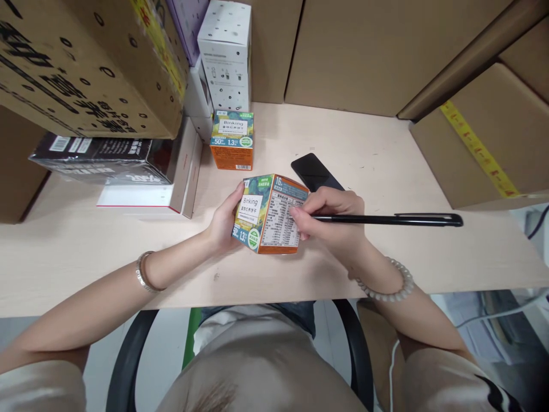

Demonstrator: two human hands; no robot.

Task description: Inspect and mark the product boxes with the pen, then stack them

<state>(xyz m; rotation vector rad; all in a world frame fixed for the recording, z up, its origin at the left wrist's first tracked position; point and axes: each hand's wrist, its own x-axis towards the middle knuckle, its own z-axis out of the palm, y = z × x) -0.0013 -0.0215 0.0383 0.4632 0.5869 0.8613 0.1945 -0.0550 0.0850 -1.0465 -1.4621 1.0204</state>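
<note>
My left hand [227, 220] grips the left side of a small biscuit box [253, 209] labelled Binking, tilted so that two faces show. Its right face carries a printed table of small text. A long black pen [386, 218] is pinched in my right hand [334, 214], its tip end at that printed face. The pen's shaft points out to the right. My right fingers are close against the box's right edge; whether they touch it I cannot tell. Just behind my right hand lies a black phone [315, 170], partly covered by the hand.
A second Binking box [232, 140] stands at the back, before a tall white box [226, 63]. On the left, a large cardboard carton [98, 63] rests above a dark plastic-wrapped box [103, 157]. Another carton [484, 137] with yellow tape stands at the right. The tabletop [171, 274] ends near my body.
</note>
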